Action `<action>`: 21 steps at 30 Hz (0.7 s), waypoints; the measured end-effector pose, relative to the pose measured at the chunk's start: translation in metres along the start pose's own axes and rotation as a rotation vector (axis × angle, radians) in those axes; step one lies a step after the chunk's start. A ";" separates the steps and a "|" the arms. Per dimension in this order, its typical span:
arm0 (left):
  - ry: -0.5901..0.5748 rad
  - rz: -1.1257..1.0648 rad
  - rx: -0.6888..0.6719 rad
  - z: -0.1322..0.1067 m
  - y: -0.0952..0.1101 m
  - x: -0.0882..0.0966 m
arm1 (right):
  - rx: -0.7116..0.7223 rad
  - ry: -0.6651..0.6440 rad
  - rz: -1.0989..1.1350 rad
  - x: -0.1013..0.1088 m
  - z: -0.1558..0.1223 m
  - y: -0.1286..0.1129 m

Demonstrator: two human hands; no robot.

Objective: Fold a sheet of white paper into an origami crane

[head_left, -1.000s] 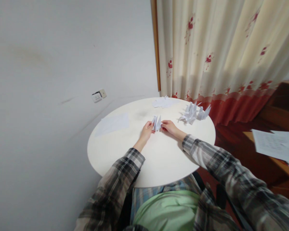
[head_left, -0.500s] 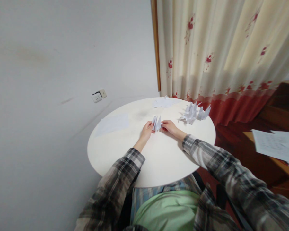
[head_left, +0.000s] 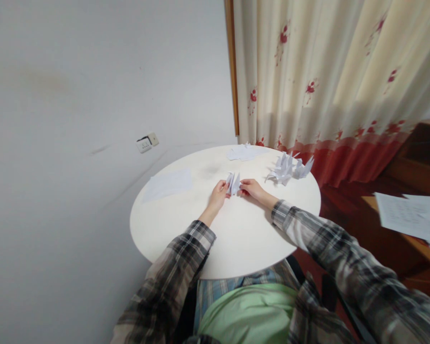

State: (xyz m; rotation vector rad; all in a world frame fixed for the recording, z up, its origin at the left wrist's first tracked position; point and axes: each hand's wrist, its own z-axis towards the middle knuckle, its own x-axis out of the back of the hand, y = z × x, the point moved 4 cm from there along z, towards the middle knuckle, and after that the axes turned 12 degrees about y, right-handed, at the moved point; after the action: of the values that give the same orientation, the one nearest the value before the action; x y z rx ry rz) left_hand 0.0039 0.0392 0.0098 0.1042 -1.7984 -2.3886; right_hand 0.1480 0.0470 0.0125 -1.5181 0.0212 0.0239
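Both of my hands meet at the middle of a round white table [head_left: 236,239] around a small folded white paper piece [head_left: 232,182] with upright pointed flaps. My left hand [head_left: 219,193] pinches its left side with closed fingers. My right hand [head_left: 251,188] pinches its right side, fingers closed too. The paper stands just above the tabletop between the two hands.
A flat white sheet [head_left: 167,185] lies at the table's left. Several finished folded paper figures [head_left: 288,169] sit at the far right, and crumpled paper [head_left: 241,152] at the far edge. A flowered curtain [head_left: 326,86] hangs behind. Loose sheets [head_left: 410,215] lie on a wooden desk at right.
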 end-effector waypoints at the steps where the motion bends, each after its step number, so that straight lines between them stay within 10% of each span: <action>1: 0.000 0.000 -0.008 0.000 0.000 0.000 | -0.003 -0.004 0.008 0.000 0.000 0.000; 21: 0.044 0.014 -0.029 0.000 0.004 0.001 | 0.035 -0.038 0.042 -0.002 0.006 0.009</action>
State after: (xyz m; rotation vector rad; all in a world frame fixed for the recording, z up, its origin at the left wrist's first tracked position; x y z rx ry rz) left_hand 0.0033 0.0377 0.0136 0.1398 -1.7386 -2.3830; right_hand 0.1455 0.0536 0.0040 -1.4819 0.0227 0.0856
